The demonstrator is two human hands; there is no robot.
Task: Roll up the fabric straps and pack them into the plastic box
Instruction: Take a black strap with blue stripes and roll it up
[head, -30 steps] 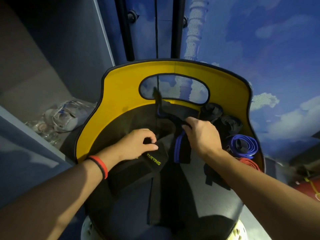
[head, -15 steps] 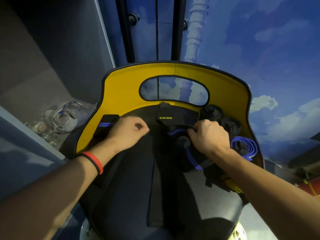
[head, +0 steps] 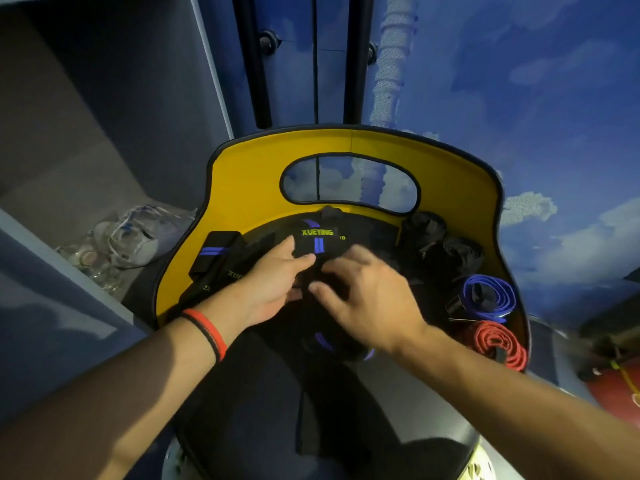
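black xueying strap (head: 313,242) lies on the seat just below the yellow chair back (head: 249,181). the left hand (head: 273,282) presses it with straight fingers. the right hand (head: 367,299) is spread loosely over it, gripping nothing. with no pinch holding it, the roll may spring open. no plastic box is in view.

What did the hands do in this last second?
The left hand and right hand moved together onto the black strap, fists loosening; a second strap now lies against the yellow rim. The blue roll and red roll stayed put.
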